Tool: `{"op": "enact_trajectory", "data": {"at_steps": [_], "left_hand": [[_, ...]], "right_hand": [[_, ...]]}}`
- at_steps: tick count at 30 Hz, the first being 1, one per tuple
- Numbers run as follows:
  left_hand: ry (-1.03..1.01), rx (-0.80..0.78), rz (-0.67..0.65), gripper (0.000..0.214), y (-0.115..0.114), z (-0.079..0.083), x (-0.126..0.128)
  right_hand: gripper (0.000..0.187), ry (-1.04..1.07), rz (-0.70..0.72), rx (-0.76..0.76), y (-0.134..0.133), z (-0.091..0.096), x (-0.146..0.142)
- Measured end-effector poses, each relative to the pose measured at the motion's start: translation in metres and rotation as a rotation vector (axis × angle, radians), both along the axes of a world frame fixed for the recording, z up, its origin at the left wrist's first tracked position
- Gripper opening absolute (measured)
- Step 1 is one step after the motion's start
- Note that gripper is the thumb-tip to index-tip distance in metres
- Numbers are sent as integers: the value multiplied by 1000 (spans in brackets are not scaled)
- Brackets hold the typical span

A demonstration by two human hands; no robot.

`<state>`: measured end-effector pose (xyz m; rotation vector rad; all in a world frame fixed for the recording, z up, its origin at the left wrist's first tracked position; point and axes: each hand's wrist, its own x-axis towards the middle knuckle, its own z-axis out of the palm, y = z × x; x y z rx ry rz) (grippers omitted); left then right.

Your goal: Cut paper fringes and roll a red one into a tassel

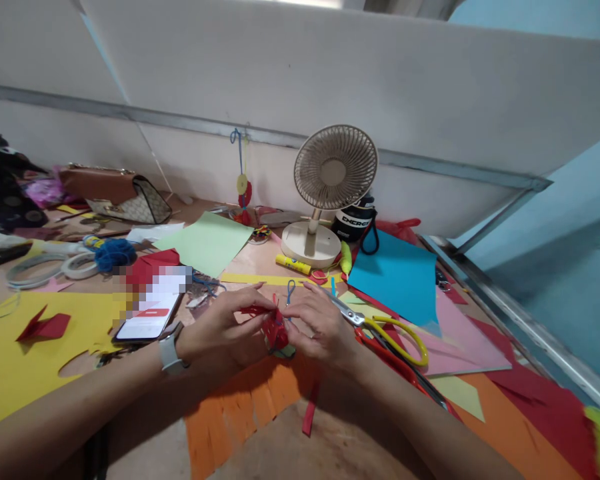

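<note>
Both hands meet over the middle of the table around a small red folded paper piece (276, 331). My left hand (230, 323), with a watch (171, 350) on its wrist, pinches the piece from the left. From the right, my right hand (325, 327) grips it between thumb and fingers. A blue cord loop (291, 291) stands up just behind the fingers. Below the hands lies orange paper (235, 417) cut into strips, with a narrow red strip (311, 408) to its right. Fingers hide part of the red piece.
Yellow-handled scissors (397, 340) lie right of my right hand, beside blue paper (395, 273). A desk fan (335, 170) stands behind, with a glue stick (293, 264) at its base. Left are a phone (153, 310), yellow paper (10, 367), tape rolls (35, 270) and a handbag (115, 193).
</note>
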<state>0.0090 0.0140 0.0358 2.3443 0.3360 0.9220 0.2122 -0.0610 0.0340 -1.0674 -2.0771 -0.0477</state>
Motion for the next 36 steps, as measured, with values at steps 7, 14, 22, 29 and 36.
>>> {"op": "enact_trajectory", "data": {"at_steps": [7,14,22,29,36], "left_hand": [[-22,-130,10,26,1,1,1],[-21,-112,27,23,-6,11,-1],[-19,-109,-29,18,-6,10,-2],[-11,-49,-121,22,-9,18,-3],[31,-102,-122,18,-9,18,-4]], "right_hand": [[8,138,-26,-23,2,4,1],[7,126,8,-56,0,11,2],[7,-8,32,-41,-4,21,2],[8,-33,44,-45,-7,29,4],[11,-35,52,-75,-9,30,1]]}}
